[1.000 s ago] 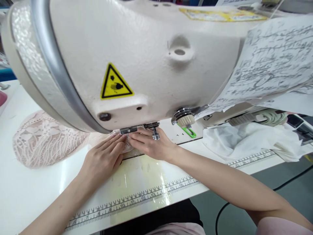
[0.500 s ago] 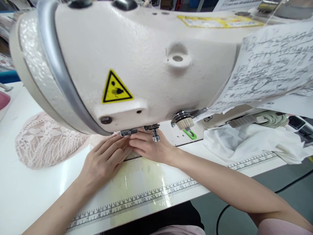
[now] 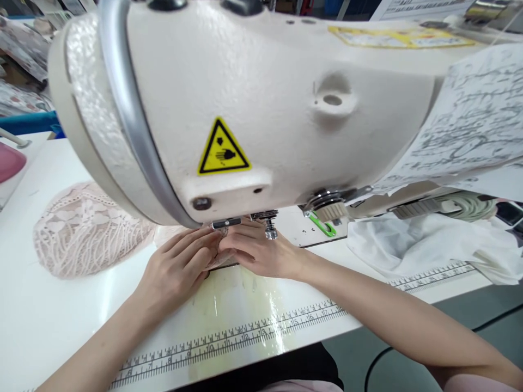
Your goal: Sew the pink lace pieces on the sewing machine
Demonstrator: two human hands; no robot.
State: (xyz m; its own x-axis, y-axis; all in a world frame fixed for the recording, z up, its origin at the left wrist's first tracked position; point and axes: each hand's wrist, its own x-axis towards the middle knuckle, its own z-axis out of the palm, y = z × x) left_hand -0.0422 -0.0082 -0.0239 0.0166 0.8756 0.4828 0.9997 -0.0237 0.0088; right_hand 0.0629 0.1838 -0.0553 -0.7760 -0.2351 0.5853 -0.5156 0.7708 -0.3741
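Note:
Pale pink lace fabric point(image 3: 95, 231) lies bunched on the sewing machine's table, running right under the machine head point(image 3: 253, 125) to my hands. My left hand point(image 3: 175, 267) rests on the lace, its fingers bent over the edge and its thumb hidden. Close beside it, my right hand point(image 3: 261, 247) has curled fingers gripping the same lace, partly behind the machine's thread tension parts point(image 3: 269, 227). A small fold of lace shows between the two hands. The needle and presser foot are hidden by the machine head.
A printed ruler strip point(image 3: 229, 340) runs along the table's front edge. White cloth point(image 3: 412, 242) lies to the right, near a coiled greenish cord point(image 3: 476, 206). A bright green tool point(image 3: 322, 224) sits behind my right hand. Handwritten paper point(image 3: 469, 120) hangs on the machine.
The view has shifted, so the machine sits farther right. My hands have drawn slightly apart, and more lace shows between them.

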